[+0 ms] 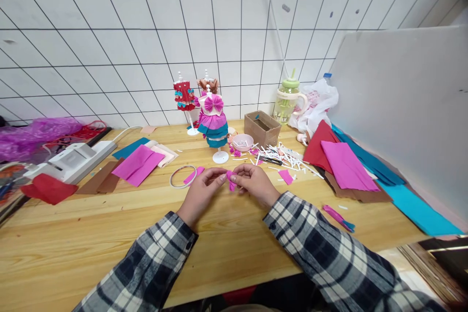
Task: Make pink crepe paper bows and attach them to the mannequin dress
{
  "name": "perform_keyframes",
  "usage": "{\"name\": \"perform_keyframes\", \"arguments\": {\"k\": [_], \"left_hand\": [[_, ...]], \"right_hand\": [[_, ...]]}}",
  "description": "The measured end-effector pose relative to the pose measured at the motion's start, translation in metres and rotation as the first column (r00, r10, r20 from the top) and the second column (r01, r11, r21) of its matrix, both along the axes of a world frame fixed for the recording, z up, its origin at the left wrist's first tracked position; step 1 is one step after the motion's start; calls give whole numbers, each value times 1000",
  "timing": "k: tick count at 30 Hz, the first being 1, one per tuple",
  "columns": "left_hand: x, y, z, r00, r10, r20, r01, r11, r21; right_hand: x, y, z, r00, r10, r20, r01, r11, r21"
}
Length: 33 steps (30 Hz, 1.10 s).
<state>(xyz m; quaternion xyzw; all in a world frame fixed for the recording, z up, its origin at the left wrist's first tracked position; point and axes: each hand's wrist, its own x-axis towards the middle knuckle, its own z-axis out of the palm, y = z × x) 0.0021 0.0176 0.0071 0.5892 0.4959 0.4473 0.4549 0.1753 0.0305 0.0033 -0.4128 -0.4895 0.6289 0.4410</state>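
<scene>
Between my two hands is a small pleated piece of pink crepe paper [230, 181], held just above the wooden table [219, 243]. My left hand [209, 186] pinches its left side, thumb toward the paper. From the other side, my right hand [255, 183] grips it between thumb and fingers. Beside my left hand lies a white ring [171, 179] with a pink paper scrap [194, 174] near it. Just beyond my hands stands a small dress form [213, 119] in a pink and teal paper dress with a pink bow.
Two more dress forms stand behind, one in a red dress [185, 95]. A pink bowl [243, 142], a cardboard box [262, 127], white paper strips [288, 157] and a cutter [269, 160] lie ahead. Crepe sheets [347, 165] are at right, a power strip [73, 161] at left.
</scene>
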Motion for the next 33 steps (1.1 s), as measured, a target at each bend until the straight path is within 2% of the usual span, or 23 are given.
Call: {"name": "perform_keyframes", "arguments": {"k": [6,9,13,19,24,28,30,33], "left_hand": [[9,-4,-1,992,-21,126,31,996,-83],[10,-4,-1,989,13,144,4,994,-113],[8,-4,0,997,26,71,-20,996,-88],[8,-4,-2,999,-12,-35,11,999,-46],[6,-3,-1,989,-147,-24,144,985,-99],[3,-3,0,960,-205,-189,191,977,-91],[2,-3,0,932,-142,-332,152,988,4],[1,-3,0,867,-20,-497,118,979,167]], "right_hand": [[-2,-3,1,993,32,-113,-35,999,-24],[0,-3,0,992,47,-115,-50,998,-26],[2,-2,0,999,36,-39,-37,999,-9],[0,-1,-2,989,-8,146,-11,991,130],[1,2,-4,980,-21,198,-19,980,200],[10,4,-5,947,84,311,-164,956,241],[12,4,-6,920,109,376,-203,954,220],[11,3,-8,884,53,465,-179,956,231]]}}
